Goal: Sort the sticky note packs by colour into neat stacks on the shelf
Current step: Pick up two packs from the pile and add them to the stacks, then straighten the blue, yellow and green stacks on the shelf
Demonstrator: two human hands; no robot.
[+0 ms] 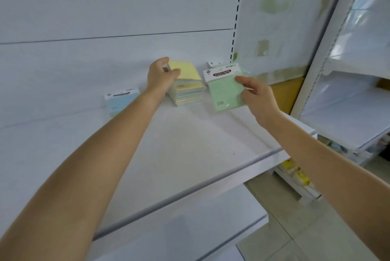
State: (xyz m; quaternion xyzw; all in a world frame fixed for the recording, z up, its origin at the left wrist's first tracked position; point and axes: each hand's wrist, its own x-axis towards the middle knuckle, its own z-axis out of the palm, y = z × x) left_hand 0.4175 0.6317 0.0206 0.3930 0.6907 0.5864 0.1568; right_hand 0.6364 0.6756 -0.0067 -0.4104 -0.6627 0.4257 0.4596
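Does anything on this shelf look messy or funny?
Yes. The middle pile under the left hand mixes colours, and its yellow top pack sits tilted. The back wall also has greenish smudges, like old tape marks.

Shelf (190, 144): lone pack (121, 100) far left, mixed stack (187, 89) centre under my left hand (160, 75), my right hand (256, 94) holds a pack (226, 94) just right; another possibly behind it.

A green pack (228, 89) with a white "STICKY NOTE" header is tilted, raised above the shelf (179, 144). A mixed-colour stack (187, 89), yellow pack (186, 70) topmost and tilted, sits centrally. A blue pack (121, 100) lies apart at left.
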